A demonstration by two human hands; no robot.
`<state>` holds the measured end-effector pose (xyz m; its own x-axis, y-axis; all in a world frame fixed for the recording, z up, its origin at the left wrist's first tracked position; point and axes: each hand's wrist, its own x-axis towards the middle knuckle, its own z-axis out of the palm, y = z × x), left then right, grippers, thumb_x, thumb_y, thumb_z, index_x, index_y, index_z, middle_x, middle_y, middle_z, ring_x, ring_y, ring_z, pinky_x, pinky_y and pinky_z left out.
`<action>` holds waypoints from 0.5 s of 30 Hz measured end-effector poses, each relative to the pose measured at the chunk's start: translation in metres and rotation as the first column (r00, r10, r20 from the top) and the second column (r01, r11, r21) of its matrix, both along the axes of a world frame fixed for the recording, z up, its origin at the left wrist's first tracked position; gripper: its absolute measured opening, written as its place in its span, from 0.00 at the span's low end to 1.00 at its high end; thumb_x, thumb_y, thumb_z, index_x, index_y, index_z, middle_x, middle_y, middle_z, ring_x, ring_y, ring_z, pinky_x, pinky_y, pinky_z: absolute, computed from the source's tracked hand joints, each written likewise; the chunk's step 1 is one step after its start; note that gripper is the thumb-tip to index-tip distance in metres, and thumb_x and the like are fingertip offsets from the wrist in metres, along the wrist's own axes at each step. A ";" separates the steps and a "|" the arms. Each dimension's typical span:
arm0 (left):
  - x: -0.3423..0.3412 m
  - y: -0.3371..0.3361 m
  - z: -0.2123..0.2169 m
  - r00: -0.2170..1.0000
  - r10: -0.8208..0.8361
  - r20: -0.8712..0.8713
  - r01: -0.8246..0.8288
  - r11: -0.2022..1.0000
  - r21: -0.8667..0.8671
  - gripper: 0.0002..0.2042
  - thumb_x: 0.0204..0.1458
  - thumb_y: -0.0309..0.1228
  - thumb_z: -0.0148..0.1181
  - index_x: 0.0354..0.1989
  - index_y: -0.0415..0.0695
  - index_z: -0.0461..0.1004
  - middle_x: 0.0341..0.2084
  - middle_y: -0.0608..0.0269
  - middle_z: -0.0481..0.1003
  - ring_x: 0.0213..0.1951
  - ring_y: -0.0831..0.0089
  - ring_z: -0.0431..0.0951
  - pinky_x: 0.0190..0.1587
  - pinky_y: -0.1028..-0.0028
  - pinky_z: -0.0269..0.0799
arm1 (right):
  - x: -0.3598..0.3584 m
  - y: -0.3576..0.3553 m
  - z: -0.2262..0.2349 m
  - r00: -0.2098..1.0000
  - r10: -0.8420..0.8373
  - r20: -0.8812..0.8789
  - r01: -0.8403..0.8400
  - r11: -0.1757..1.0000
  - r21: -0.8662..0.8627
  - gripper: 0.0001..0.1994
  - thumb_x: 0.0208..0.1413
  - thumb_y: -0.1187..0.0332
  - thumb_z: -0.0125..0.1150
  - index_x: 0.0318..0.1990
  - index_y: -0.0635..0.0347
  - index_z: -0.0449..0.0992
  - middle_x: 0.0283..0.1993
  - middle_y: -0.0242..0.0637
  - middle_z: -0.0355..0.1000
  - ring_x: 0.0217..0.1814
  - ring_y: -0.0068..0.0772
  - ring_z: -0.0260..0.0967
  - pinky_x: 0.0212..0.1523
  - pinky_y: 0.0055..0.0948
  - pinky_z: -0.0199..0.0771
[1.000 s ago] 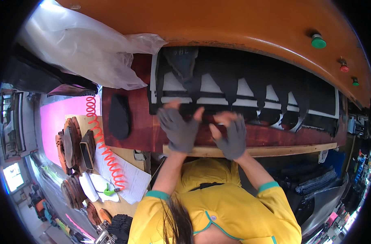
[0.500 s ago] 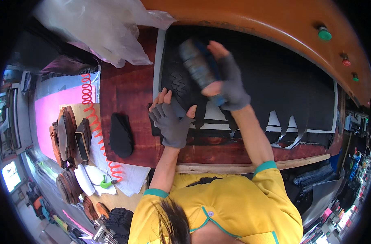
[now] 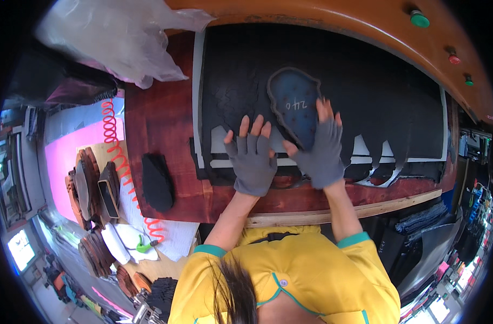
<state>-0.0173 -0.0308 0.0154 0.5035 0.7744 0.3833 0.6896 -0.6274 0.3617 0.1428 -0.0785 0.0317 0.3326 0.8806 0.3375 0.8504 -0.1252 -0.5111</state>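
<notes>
A sole-shaped cutting die [image 3: 294, 102] with a blue plate and a raised metal rim lies on the black sheet material [image 3: 376, 92]. My right hand [image 3: 323, 154], in a grey fingerless glove, straddles its near end, thumb on the left side and fingers along the right edge. Left of it, my left hand [image 3: 252, 162], gloved alike, rests palm down on the sheet's near part with fingers spread, holding nothing. Jagged cut-outs along the sheet's near edge show a white layer beneath. One black sole-shaped piece [image 3: 158, 182] lies on the reddish board [image 3: 173, 124].
An orange machine beam [image 3: 354, 19] with green and red buttons spans the far side. A clear plastic bag [image 3: 117, 38] hangs over the far left. Beside the board are a coiled red hose [image 3: 114, 135], stacked brown dies [image 3: 84, 186] and a phone-like black rectangle [image 3: 109, 197].
My right hand has brought the die, earlier raised and tilted, down flat onto the sheet. My left hand has shifted slightly right and nearer the die.
</notes>
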 end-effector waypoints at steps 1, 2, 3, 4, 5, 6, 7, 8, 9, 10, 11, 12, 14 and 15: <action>0.002 0.001 -0.002 1.000 0.001 0.025 -0.001 0.999 0.033 0.24 0.47 0.26 0.51 0.57 0.43 0.71 0.59 0.59 0.71 0.66 0.55 0.63 0.65 0.51 0.47 | -0.001 -0.005 -0.004 0.995 0.017 0.099 -0.028 0.995 0.101 0.45 0.41 0.58 0.75 0.66 0.64 0.58 0.69 0.55 0.56 0.72 0.58 0.54 0.69 0.55 0.52; 0.003 0.003 -0.004 1.000 -0.003 0.017 0.002 0.999 0.052 0.24 0.47 0.26 0.51 0.57 0.43 0.71 0.59 0.59 0.71 0.66 0.55 0.64 0.65 0.51 0.47 | -0.002 -0.009 -0.009 0.996 -0.002 0.087 -0.003 0.998 0.057 0.44 0.42 0.57 0.75 0.65 0.64 0.59 0.67 0.54 0.59 0.71 0.56 0.57 0.69 0.53 0.54; 0.005 0.003 -0.006 1.000 0.000 0.015 -0.001 0.998 0.058 0.24 0.48 0.27 0.51 0.57 0.43 0.71 0.59 0.59 0.71 0.66 0.55 0.64 0.65 0.51 0.48 | -0.002 -0.011 -0.013 0.996 -0.011 0.092 0.002 0.995 0.095 0.43 0.43 0.56 0.75 0.65 0.64 0.60 0.65 0.52 0.63 0.69 0.53 0.60 0.69 0.51 0.55; 0.005 0.005 -0.007 1.000 -0.005 0.026 0.003 0.997 0.081 0.23 0.48 0.28 0.51 0.56 0.43 0.71 0.59 0.59 0.70 0.65 0.55 0.64 0.64 0.51 0.48 | -0.002 -0.012 -0.017 0.994 -0.024 0.103 0.006 0.984 0.177 0.43 0.44 0.55 0.75 0.65 0.63 0.61 0.63 0.51 0.66 0.68 0.51 0.63 0.68 0.49 0.56; 0.007 0.008 -0.007 1.000 -0.001 0.017 0.000 0.998 0.068 0.23 0.48 0.28 0.51 0.56 0.43 0.71 0.59 0.59 0.70 0.65 0.55 0.64 0.64 0.51 0.48 | -0.001 -0.012 -0.021 0.996 -0.035 0.084 0.021 0.986 0.163 0.42 0.43 0.54 0.76 0.64 0.63 0.62 0.62 0.49 0.68 0.66 0.50 0.64 0.68 0.50 0.57; 0.008 0.011 -0.008 1.000 0.000 0.026 -0.002 0.997 0.082 0.23 0.48 0.29 0.50 0.57 0.44 0.71 0.59 0.59 0.70 0.65 0.55 0.64 0.64 0.51 0.49 | 0.001 -0.010 -0.024 0.996 -0.045 0.074 0.029 0.979 0.204 0.42 0.43 0.54 0.76 0.63 0.63 0.63 0.61 0.47 0.69 0.65 0.49 0.66 0.68 0.50 0.57; 0.009 0.014 -0.008 0.999 -0.012 0.040 0.007 0.993 0.121 0.23 0.48 0.29 0.50 0.57 0.44 0.71 0.59 0.59 0.70 0.65 0.55 0.64 0.64 0.52 0.49 | 0.002 -0.006 -0.027 0.997 -0.050 0.062 0.036 0.978 0.205 0.41 0.42 0.53 0.76 0.62 0.63 0.64 0.60 0.45 0.71 0.63 0.48 0.68 0.67 0.50 0.58; 0.010 0.017 -0.009 1.000 0.004 0.016 -0.005 0.997 0.083 0.23 0.48 0.29 0.50 0.56 0.44 0.71 0.59 0.59 0.70 0.65 0.55 0.64 0.64 0.52 0.49 | 0.005 -0.001 -0.030 0.996 -0.061 0.062 0.044 0.968 0.245 0.41 0.41 0.52 0.77 0.61 0.62 0.65 0.59 0.44 0.71 0.62 0.48 0.69 0.67 0.50 0.59; 0.013 0.023 -0.010 1.000 0.006 0.003 -0.006 0.997 0.076 0.23 0.48 0.29 0.50 0.56 0.44 0.71 0.59 0.59 0.71 0.65 0.55 0.64 0.64 0.52 0.49 | 0.007 0.005 -0.032 0.995 -0.068 0.067 0.049 0.966 0.253 0.41 0.40 0.50 0.77 0.60 0.62 0.66 0.58 0.43 0.72 0.61 0.47 0.70 0.66 0.50 0.60; 0.015 0.029 -0.011 1.000 0.011 -0.015 -0.010 0.998 0.058 0.23 0.48 0.29 0.50 0.56 0.44 0.72 0.59 0.59 0.71 0.65 0.55 0.64 0.64 0.52 0.49 | 0.011 0.012 -0.034 0.995 -0.068 0.078 0.047 0.969 0.241 0.42 0.39 0.49 0.78 0.59 0.62 0.67 0.58 0.42 0.72 0.60 0.47 0.71 0.66 0.50 0.61; 0.018 0.035 -0.012 1.000 0.010 -0.008 -0.010 0.997 0.081 0.23 0.48 0.29 0.50 0.56 0.44 0.72 0.59 0.59 0.71 0.65 0.56 0.64 0.64 0.52 0.49 | 0.014 0.020 -0.035 0.991 -0.086 0.098 0.059 0.966 0.252 0.42 0.39 0.47 0.77 0.59 0.62 0.67 0.57 0.43 0.72 0.58 0.46 0.72 0.65 0.49 0.62; 0.022 0.043 -0.013 1.000 0.012 -0.007 -0.012 0.995 0.094 0.23 0.47 0.29 0.50 0.55 0.44 0.72 0.59 0.59 0.71 0.65 0.56 0.64 0.64 0.52 0.49 | 0.018 0.029 -0.037 0.988 -0.097 0.123 0.065 0.967 0.245 0.43 0.39 0.46 0.77 0.59 0.62 0.67 0.57 0.44 0.72 0.57 0.44 0.72 0.64 0.49 0.63; 0.032 0.061 -0.013 1.000 0.025 -0.007 -0.024 0.993 0.119 0.23 0.47 0.29 0.51 0.54 0.44 0.72 0.58 0.59 0.71 0.64 0.56 0.64 0.64 0.52 0.50 | 0.026 0.048 -0.038 0.983 -0.112 0.145 0.071 0.963 0.258 0.44 0.38 0.43 0.76 0.58 0.63 0.67 0.56 0.45 0.72 0.55 0.42 0.74 0.63 0.48 0.64; 0.037 0.070 -0.012 1.000 0.031 -0.006 -0.030 0.990 0.135 0.23 0.46 0.29 0.51 0.54 0.44 0.72 0.57 0.59 0.72 0.64 0.56 0.65 0.65 0.53 0.50 | 0.030 0.058 -0.038 0.982 -0.121 0.145 0.076 0.956 0.283 0.44 0.38 0.42 0.76 0.58 0.63 0.67 0.56 0.45 0.73 0.55 0.42 0.74 0.63 0.48 0.64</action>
